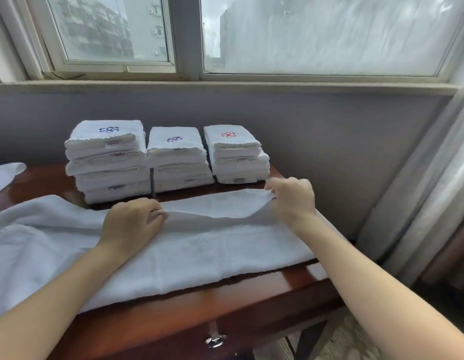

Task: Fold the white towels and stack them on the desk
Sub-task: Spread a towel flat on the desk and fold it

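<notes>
A long white towel (199, 250) lies spread across the reddish wooden desk (251, 294), its left end trailing off toward the left. My left hand (132, 224) pinches the towel's far edge near the middle. At the towel's far right corner my right hand (293, 198) grips the cloth, lifting it slightly. Behind the towel stand three stacks of folded white towels: a left stack (108, 162) with a blue emblem, a middle stack (177, 162) with a purple emblem, and a right stack (236, 154) with a red emblem.
A grey wall and a window sill (225, 88) rise right behind the stacks. Another piece of white cloth (4, 175) lies at the desk's far left. A drawer handle (215, 340) shows below the desk's front edge. Curtains (428, 203) hang at the right.
</notes>
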`<action>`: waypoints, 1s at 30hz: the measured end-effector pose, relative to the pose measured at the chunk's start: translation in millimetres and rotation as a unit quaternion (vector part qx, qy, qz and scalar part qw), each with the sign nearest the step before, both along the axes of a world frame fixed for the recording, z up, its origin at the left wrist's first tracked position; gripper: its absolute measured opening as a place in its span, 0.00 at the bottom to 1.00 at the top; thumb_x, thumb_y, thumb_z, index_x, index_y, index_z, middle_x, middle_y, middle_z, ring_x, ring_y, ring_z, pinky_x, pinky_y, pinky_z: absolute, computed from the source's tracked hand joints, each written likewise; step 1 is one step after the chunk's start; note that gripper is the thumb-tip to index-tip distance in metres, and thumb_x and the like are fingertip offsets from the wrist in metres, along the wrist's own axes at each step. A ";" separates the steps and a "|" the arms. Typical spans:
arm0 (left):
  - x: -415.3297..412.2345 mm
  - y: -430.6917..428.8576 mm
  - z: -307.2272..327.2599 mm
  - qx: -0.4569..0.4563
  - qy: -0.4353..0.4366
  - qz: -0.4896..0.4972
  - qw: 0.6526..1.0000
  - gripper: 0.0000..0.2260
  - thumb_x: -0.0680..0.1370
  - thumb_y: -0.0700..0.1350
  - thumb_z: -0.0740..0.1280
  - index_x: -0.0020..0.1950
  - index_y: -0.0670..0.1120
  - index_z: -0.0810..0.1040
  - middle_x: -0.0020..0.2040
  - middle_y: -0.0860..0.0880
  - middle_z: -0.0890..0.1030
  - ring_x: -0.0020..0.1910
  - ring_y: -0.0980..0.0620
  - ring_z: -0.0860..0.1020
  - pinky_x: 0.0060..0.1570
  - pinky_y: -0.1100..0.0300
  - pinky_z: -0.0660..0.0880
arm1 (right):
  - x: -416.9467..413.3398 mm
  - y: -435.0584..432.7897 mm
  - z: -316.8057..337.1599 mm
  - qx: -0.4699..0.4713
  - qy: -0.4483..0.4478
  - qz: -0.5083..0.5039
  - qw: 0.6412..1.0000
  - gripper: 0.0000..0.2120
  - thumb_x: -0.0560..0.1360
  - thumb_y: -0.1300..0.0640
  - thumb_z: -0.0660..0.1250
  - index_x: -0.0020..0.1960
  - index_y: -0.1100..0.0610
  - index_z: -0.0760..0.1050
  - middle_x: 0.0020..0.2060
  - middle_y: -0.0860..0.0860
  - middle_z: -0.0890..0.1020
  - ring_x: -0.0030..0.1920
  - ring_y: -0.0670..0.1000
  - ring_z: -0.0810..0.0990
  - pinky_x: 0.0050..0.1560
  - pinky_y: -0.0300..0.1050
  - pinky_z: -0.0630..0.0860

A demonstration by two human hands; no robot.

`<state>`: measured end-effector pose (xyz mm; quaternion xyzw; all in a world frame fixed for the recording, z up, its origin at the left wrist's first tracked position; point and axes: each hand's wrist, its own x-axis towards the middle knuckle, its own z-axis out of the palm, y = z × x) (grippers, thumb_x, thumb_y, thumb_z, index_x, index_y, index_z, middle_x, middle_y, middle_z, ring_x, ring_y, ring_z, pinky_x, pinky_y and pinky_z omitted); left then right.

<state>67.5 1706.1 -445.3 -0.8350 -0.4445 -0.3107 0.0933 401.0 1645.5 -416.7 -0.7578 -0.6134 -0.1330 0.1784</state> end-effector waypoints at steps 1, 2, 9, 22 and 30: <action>-0.7 -0.2 0.5 -0.015 -0.029 0.016 0.999 0.09 0.78 0.51 0.68 0.42 0.47 0.81 0.37 0.51 0.80 0.36 0.44 0.79 0.35 0.53 0.72 | 2.6 2.6 4.2 0.023 -0.005 -0.002 1.000 0.21 0.69 0.66 0.61 0.55 0.47 0.79 0.46 0.46 0.83 0.49 0.53 0.77 0.54 0.45 0.62; -0.3 0.0 2.0 -0.030 -0.061 0.026 0.997 0.07 0.79 0.50 0.69 0.44 0.47 0.80 0.39 0.51 0.80 0.38 0.45 0.79 0.36 0.53 0.71 | 5.1 5.3 9.1 0.039 -0.006 -0.004 0.999 0.19 0.69 0.66 0.60 0.52 0.48 0.80 0.45 0.46 0.84 0.48 0.53 0.77 0.54 0.46 0.60; -4.9 4.2 21.1 -0.049 -0.135 -0.032 0.989 0.05 0.76 0.47 0.72 0.46 0.47 0.84 0.39 0.52 0.77 0.39 0.47 0.78 0.38 0.51 0.74 | 19.0 13.6 32.4 0.045 0.008 -0.009 0.999 0.14 0.71 0.64 0.61 0.44 0.48 0.82 0.40 0.48 0.80 0.52 0.51 0.74 0.58 0.45 0.58; -15.4 -9.9 -4.6 -0.121 -0.018 -0.119 0.985 0.09 0.72 0.60 0.73 0.40 0.56 0.85 0.36 0.59 0.78 0.33 0.59 0.76 0.34 0.57 0.75 | 11.4 -9.9 18.0 -0.215 -0.015 -0.028 0.976 0.11 0.70 0.58 0.62 0.45 0.52 0.83 0.43 0.48 0.84 0.52 0.52 0.79 0.75 0.58 0.48; -25.0 -15.3 -0.3 -0.128 -0.045 -0.102 0.985 0.20 0.70 0.70 0.66 0.48 0.56 0.85 0.41 0.62 0.79 0.41 0.62 0.77 0.40 0.62 0.76 | -87.2 -1.0 22.2 -0.226 0.118 0.177 0.951 0.23 0.75 0.48 0.64 0.70 0.45 0.72 0.68 0.46 0.75 0.70 0.50 0.69 0.77 0.58 0.42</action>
